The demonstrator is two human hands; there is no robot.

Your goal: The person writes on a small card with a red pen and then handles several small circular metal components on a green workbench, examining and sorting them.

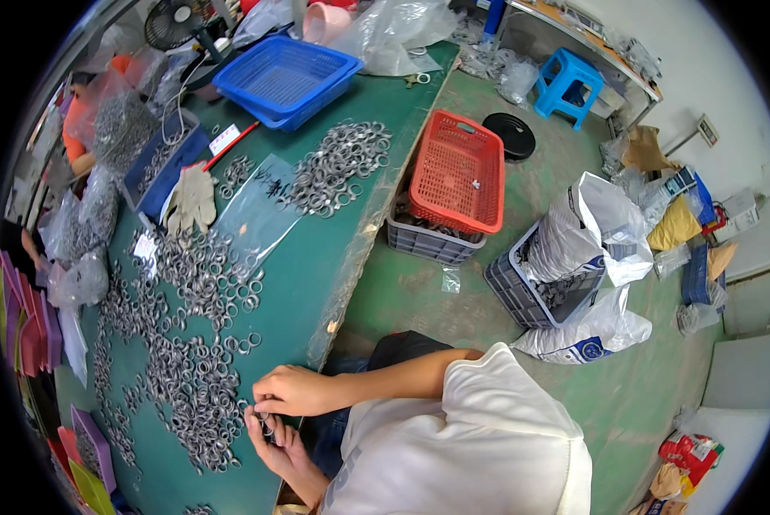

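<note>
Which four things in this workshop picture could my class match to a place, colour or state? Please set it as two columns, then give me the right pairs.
Column one
1. Loose metal rings
2. Red basket
3. Glove
4. Stool

Column two
A. Whitish
B. Stacked on a grey crate
C. Bright blue, standing on the floor
D. Spread in heaps over the green tabletop

Right pairs: 1-D, 2-B, 3-A, 4-C
</note>
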